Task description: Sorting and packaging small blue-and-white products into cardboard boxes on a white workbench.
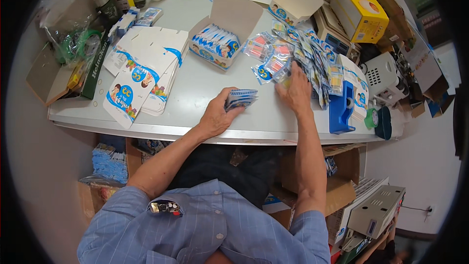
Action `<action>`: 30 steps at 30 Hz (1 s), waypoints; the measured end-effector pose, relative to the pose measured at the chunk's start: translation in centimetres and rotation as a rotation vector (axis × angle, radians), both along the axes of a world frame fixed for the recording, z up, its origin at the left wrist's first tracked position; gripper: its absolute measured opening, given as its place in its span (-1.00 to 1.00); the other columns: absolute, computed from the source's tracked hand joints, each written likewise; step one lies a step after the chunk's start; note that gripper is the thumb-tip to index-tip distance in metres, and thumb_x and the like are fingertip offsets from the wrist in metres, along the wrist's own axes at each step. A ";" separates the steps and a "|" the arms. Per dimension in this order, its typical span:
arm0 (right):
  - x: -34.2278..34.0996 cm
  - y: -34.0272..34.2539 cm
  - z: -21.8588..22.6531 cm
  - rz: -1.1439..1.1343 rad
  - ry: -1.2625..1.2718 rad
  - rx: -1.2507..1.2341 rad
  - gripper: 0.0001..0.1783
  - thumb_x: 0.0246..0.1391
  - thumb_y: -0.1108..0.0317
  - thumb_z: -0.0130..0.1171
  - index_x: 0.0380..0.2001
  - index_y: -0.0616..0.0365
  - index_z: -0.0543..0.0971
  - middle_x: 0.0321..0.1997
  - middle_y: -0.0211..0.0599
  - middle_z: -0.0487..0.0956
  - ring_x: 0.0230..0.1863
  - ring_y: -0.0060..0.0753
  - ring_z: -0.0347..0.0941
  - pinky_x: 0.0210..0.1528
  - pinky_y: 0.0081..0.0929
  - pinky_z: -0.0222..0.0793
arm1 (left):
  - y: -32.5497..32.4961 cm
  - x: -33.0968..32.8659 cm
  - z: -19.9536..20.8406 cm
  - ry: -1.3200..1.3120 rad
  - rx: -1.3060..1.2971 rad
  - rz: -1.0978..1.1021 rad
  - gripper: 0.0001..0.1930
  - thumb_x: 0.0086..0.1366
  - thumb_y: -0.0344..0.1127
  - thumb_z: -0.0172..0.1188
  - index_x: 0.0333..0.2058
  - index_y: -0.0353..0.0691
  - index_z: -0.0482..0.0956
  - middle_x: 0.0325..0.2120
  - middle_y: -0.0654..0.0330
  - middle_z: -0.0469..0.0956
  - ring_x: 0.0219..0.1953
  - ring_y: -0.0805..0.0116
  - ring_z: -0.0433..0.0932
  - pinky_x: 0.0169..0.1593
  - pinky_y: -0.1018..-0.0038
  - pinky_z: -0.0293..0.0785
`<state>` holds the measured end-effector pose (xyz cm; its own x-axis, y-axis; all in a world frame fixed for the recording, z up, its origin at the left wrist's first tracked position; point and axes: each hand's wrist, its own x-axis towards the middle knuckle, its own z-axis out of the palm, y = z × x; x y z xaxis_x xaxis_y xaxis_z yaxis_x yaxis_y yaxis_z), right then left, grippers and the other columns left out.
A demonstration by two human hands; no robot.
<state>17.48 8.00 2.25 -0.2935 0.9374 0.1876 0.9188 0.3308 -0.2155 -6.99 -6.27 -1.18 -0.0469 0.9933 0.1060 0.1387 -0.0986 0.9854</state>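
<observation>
My left hand (217,113) is closed round a small stack of flat sachets (242,99), held upright just above the table near its front edge. To the right, my right hand (296,94) rests on a heap of loose sachets (312,56), its thumb and fingers apart over the near edge. Clear-fronted sachets (277,61) with reddish contents lie just beyond the fingertips. Behind my left hand stands a white and blue carton (238,12) with its lid up. A row of sachets (215,39) stands packed inside it.
Flat printed cartons (129,93) are stacked at the left, beside a green box (96,68). A blue tape dispenser (342,110) stands right of the heap. Further back are a scale (334,34), a yellow box (364,12) and more open cartons (293,7). Bundled sachets (108,164) sit below the table.
</observation>
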 end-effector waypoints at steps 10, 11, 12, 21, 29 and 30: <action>1.4 1.4 -1.9 0.055 -0.060 0.312 -0.44 0.18 0.28 0.13 0.25 0.17 0.40 0.18 -0.06 0.55 0.17 0.00 0.48 0.16 -0.03 0.39 | 0.0 -0.2 0.2 0.005 -0.005 -0.027 -0.51 0.28 -0.37 0.35 0.14 -0.29 0.40 -0.11 -0.12 0.62 -0.05 0.04 0.63 0.06 0.31 0.51; 1.3 1.6 -2.3 0.037 -0.111 0.391 -0.48 0.20 0.29 0.12 0.22 0.16 0.42 0.17 -0.07 0.57 0.15 -0.01 0.49 0.14 -0.04 0.41 | 0.0 -0.1 0.2 0.006 -0.001 -0.029 -0.51 0.29 -0.37 0.35 0.14 -0.29 0.40 -0.11 -0.12 0.62 -0.05 0.04 0.63 0.06 0.31 0.51; 1.5 1.8 -2.3 0.038 -0.112 0.392 -0.48 0.20 0.29 0.12 0.22 0.16 0.42 0.17 -0.07 0.57 0.15 -0.01 0.49 0.14 -0.04 0.41 | 0.1 -0.1 0.1 0.005 0.000 -0.028 -0.51 0.29 -0.37 0.35 0.14 -0.29 0.40 -0.11 -0.12 0.62 -0.05 0.04 0.63 0.06 0.31 0.51; -2.2 2.5 -0.9 0.078 0.013 0.459 -0.65 0.29 0.36 0.08 0.13 0.06 0.51 0.05 -0.17 0.61 0.11 -0.06 0.50 0.07 -0.09 0.39 | 0.0 0.0 0.4 0.024 0.011 -0.026 -0.52 0.29 -0.37 0.35 0.13 -0.28 0.41 -0.11 -0.09 0.63 -0.05 0.08 0.63 0.06 0.31 0.52; -2.7 3.0 -0.8 0.219 -0.252 0.181 -0.39 0.17 0.24 0.21 0.28 0.07 0.37 0.28 -0.12 0.45 0.28 -0.04 0.38 0.17 -0.02 0.39 | -0.1 0.2 0.8 0.009 -0.001 -0.023 -0.52 0.27 -0.39 0.37 0.12 -0.29 0.42 -0.12 -0.09 0.63 -0.06 0.10 0.64 0.05 0.32 0.52; -2.7 3.1 -0.8 0.219 -0.253 0.180 -0.39 0.17 0.24 0.21 0.28 0.07 0.37 0.28 -0.12 0.45 0.28 -0.04 0.38 0.17 -0.02 0.39 | -0.1 0.2 0.9 -0.009 -0.014 -0.029 -0.52 0.26 -0.39 0.38 0.12 -0.29 0.42 -0.12 -0.09 0.64 -0.06 0.10 0.64 0.05 0.32 0.52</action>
